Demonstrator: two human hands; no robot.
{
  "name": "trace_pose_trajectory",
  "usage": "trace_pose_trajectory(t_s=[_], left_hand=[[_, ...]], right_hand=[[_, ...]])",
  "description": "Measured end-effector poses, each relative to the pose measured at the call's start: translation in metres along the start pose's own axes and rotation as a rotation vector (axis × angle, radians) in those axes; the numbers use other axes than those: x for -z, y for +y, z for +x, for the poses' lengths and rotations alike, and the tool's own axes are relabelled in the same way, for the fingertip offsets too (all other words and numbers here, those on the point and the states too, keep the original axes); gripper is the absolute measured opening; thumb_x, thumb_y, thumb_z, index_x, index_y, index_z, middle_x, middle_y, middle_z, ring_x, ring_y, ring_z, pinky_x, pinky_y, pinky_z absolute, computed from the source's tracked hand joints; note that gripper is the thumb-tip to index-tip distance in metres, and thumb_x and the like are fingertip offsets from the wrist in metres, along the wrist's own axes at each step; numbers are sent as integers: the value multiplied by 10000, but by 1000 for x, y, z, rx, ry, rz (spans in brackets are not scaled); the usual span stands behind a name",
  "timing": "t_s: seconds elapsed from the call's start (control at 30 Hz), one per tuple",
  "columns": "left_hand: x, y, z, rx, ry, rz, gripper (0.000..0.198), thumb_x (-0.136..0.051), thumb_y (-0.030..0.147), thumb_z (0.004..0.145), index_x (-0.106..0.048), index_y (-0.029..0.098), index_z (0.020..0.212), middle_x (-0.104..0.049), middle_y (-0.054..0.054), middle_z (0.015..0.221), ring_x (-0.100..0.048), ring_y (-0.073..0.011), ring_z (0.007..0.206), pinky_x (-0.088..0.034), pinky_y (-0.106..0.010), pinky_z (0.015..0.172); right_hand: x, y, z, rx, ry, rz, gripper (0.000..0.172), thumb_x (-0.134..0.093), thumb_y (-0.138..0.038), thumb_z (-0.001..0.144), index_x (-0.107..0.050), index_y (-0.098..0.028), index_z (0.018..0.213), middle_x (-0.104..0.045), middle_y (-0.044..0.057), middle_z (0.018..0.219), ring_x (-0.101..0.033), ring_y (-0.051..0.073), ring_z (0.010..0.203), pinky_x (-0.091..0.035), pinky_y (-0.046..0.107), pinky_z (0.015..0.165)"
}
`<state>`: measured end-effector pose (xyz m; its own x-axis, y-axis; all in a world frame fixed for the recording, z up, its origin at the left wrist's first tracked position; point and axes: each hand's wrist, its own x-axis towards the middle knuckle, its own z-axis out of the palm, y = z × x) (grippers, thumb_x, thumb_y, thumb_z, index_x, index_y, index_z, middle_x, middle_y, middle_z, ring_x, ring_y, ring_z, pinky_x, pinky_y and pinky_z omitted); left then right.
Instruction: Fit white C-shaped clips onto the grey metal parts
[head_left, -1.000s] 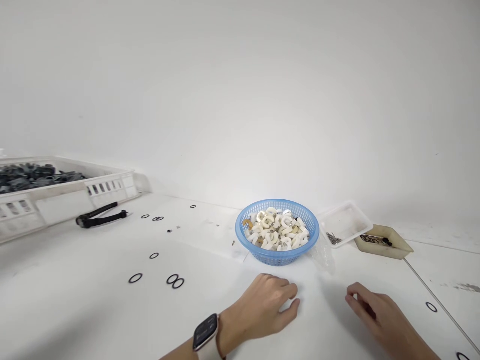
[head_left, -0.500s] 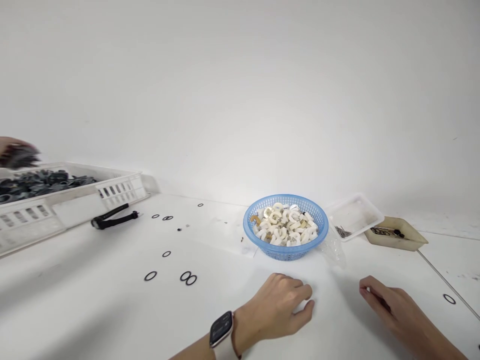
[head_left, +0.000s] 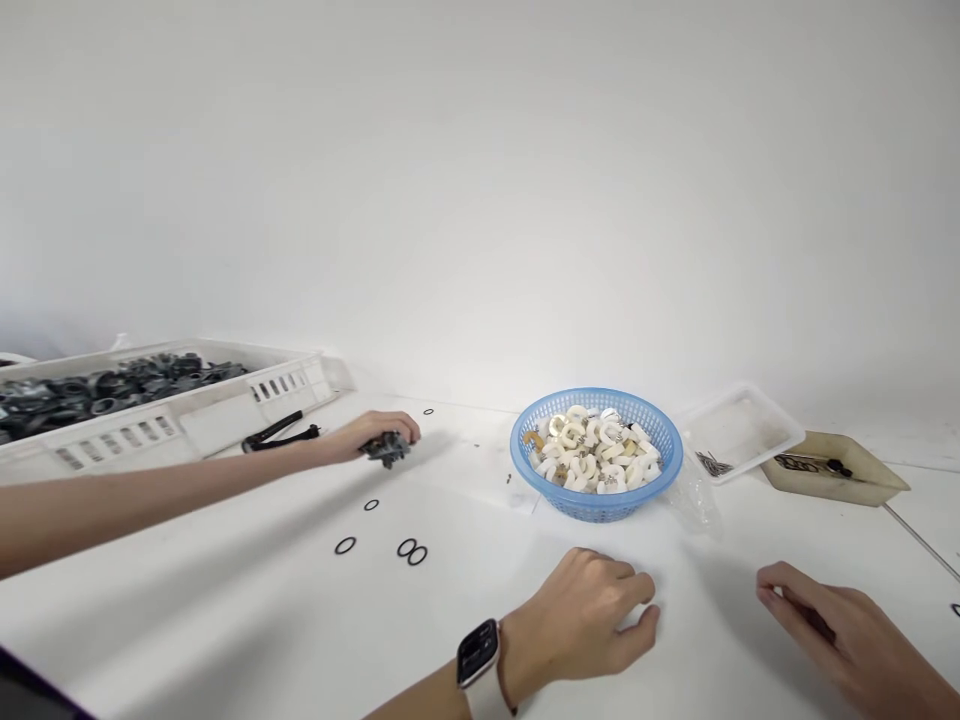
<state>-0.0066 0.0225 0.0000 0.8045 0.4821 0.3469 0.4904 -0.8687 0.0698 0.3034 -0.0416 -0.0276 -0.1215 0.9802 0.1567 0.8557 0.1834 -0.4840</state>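
The left hand (head_left: 589,615), thumb and forefinger apart, is nearer than the blue mesh basket (head_left: 596,507); the right hand (head_left: 851,630) has an unclear grip.

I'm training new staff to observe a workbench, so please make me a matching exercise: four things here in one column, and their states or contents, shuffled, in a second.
Things:
1. Blue basket
2. White crate
3. Co-worker's hand
4. Wearer's left hand

States or contents:
A. Gripping a small bunch of dark pieces
B. Has a watch on its wrist
C. Filled with many dark parts
D. Heaped with mostly whitish, curved parts

Right pairs: 1-D, 2-C, 3-A, 4-B
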Motion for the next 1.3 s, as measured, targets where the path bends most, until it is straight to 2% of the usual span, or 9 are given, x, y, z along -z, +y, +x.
trace_pose_trajectory(t_s=[0.17,0.43,0.6,0.77,0.83,0.9,0.97,1.03,1.3], left_hand=[[1,0,0,-11,-16,11,245,-580,249,926,-500,213,697,-550,34,555,-506,-127,462,-263,-285,461],[2,1,3,-8,-17,28,289,-624,265,926,-484,204,680,-577,31,562,-542,-127,472,-253,-288,452],[28,3,0,53,-61,77,317,-632,353,935,-520,204,678,-593,20,577,-591,-150,519,-346,-283,495],[93,-54,-33,534,-50,177,307,-483,390,1019,-661,205,852,-703,-18,760,-681,-195,698,-471,-290,640],[116,-91,-51,661,-46,258,268,-521,385,994,-687,185,1061,-729,-97,1028,-702,-276,883,-512,-351,719],[129,-123,-66,718,-100,317,410,-685,338,889,-637,178,1263,-643,-160,1304,-644,-364,1119,-525,-422,848],[132,-146,-77,706,-210,329,517,-770,314,847,-607,196,1324,-597,-149,1383,-615,-343,1180,-521,-443,935],[129,-158,-81,683,-307,340,449,-719,360,940,-595,182,1333,-603,-124,1360,-625,-297,1159,-529,-482,966],[116,-161,-76,637,-441,492,371,-664,346,1006,-595,175,1327,-621,-108,1305,-652,-271,1104,-571,-485,931]], right_hand=[[1,1,2,10,113,-14,339,-507,-577,943,-656,-303,809,-539,-27,530,-492,174,442,-392,255,448],[7,-1,6,66,37,-27,360,-529,-555,947,-697,-297,761,-688,1,640,-634,202,531,-481,252,503],[11,7,7,90,92,-36,390,-525,-578,946,-690,-291,739,-695,-3,643,-620,197,509,-467,253,478],[10,7,7,121,113,-18,418,-507,-582,960,-670,-275,727,-664,-7,601,-591,182,484,-443,242,469],[8,3,6,134,159,-9,424,-494,-581,967,-666,-271,734,-658,-2,597,-588,182,489,-435,242,473],[6,-1,5,160,183,-7,417,-493,-572,971,-666,-269,743,-657,2,605,-589,182,498,-431,243,479],[5,-3,4,188,170,-18,404,-499,-557,973,-665,-269,743,-655,1,609,-588,179,498,-427,243,479],[4,-3,4,202,147,-40,403,-493,-542,980,-656,-269,733,-646,-3,602,-586,177,494,-424,242,479],[5,2,7,141,85,-143,421,-389,-516,1020,-612,-267,763,-594,-12,592,-571,175,534,-409,237,511]])
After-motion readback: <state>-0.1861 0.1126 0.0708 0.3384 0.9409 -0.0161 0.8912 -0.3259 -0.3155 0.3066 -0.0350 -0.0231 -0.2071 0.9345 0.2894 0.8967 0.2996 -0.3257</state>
